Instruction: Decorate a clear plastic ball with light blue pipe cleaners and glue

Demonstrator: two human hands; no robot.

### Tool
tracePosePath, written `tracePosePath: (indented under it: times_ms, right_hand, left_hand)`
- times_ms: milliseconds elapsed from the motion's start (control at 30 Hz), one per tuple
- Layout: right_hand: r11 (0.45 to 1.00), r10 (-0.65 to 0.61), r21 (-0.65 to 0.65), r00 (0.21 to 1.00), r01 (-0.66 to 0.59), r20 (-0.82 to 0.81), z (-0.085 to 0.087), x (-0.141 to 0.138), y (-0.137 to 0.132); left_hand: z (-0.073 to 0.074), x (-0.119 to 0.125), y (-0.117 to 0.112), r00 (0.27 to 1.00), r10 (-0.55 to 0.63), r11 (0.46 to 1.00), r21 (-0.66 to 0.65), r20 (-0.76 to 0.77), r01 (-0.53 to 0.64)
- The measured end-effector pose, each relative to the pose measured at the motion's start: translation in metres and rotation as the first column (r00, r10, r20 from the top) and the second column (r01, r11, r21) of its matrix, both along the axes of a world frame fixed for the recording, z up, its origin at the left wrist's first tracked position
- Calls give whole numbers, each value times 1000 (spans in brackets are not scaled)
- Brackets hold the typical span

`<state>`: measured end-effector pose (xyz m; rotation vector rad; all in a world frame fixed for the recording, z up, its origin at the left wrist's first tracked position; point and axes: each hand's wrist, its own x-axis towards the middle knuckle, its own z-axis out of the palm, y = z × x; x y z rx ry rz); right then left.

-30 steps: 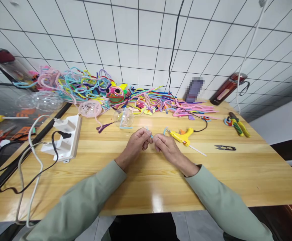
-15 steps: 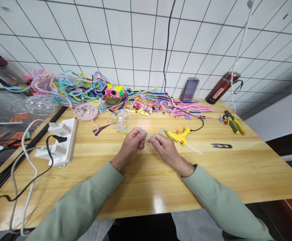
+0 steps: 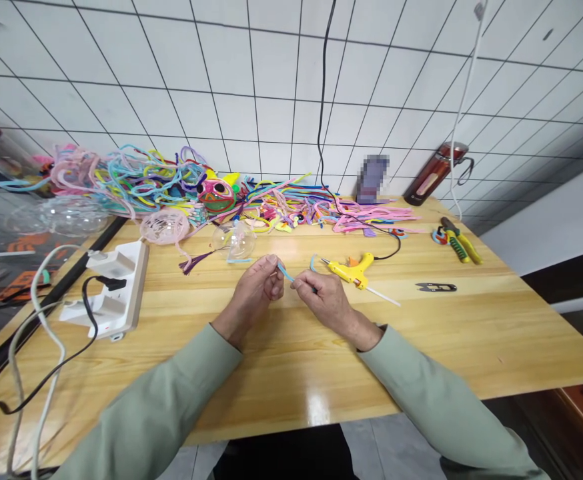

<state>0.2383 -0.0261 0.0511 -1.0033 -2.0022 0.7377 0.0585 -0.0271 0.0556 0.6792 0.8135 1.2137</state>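
A light blue pipe cleaner [image 3: 285, 272] spans the small gap between my hands above the table. My left hand [image 3: 259, 288] pinches one end between thumb and fingers. Lower down on the strip, the thumb and curled fingers of my right hand [image 3: 325, 297] are closed round it. A curved light blue piece [image 3: 313, 263] shows just behind the right hand; whether it belongs to the same strip I cannot tell. To the right of that hand lies a yellow hot glue gun [image 3: 354, 272] with a white glue stick in its back.
Behind are a pile of coloured pipe cleaners [image 3: 146, 177], a decorated mask-like piece [image 3: 217, 193] and a clear plastic ball [image 3: 241, 240]. A power strip [image 3: 134, 287] with cables stands left. Thread snips [image 3: 436, 287], pliers [image 3: 459, 243] and a red flask [image 3: 434, 175] are right.
My hands have drawn slightly apart, and more of the blue pipe cleaner shows between them. The whole view has shifted a little.
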Motion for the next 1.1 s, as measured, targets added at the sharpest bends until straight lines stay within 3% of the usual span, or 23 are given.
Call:
tracePosePath:
  times_ms: [333,467,567,767,967,1100]
  right_hand:
    - [991,20,133,999,-15,-38,-1,2,1]
    - [980,-39,193,999,45,-35,-5,1,1]
    - [974,-12,225,1000,17,-22,-6,1,0]
    - [973,31,227,999,-37,33,-7,1,0]
    - [974,-39,225,992,11,118,-13,0,1]
    - [972,5,227,978,-53,207,-17,-1,2]
  left_hand:
    - [5,-3,-2,998,-45,999,22,54,44]
    - [2,3,-3,998,-55,998,34,-3,55]
    - [1,4,-3,996,-81,995,51,-40,83]
    - [1,0,-3,991,-126,990,58,-37,128]
    - [-7,2,-2,976,-67,988,126,-205,94]
    - [-3,0,-3,983,-74,991,102,-168,92]
